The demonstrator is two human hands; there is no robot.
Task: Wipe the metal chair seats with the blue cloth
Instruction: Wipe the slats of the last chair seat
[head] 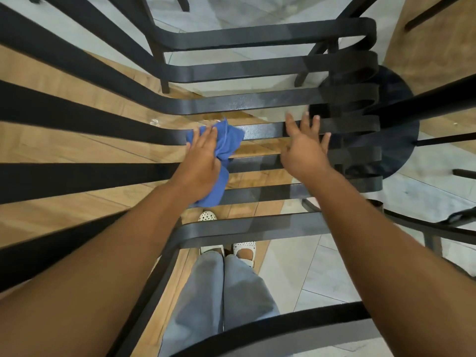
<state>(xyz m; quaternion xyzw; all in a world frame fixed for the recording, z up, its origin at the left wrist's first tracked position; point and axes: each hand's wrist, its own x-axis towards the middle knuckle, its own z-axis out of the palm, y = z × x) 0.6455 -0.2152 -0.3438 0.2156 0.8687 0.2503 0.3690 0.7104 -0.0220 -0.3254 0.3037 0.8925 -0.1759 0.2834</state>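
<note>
Presently: blue cloth, frame centre, bunched on a slat of the metal chair seat; soft, light, likely to ruck, so best pressed flat under the palm. Left hand lies over it, fingers extended, pressing. Right hand, centre right, spread, holding nothing. Slats rigid, probably slick.

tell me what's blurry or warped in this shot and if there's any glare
Head view: wide-angle distortion bows the black slats outward at the edges; the right hand has motion-blurred fingertips, while the left hand on the blue cloth is sharper; soft sheen on the middle slats, no harsh glare.
</note>
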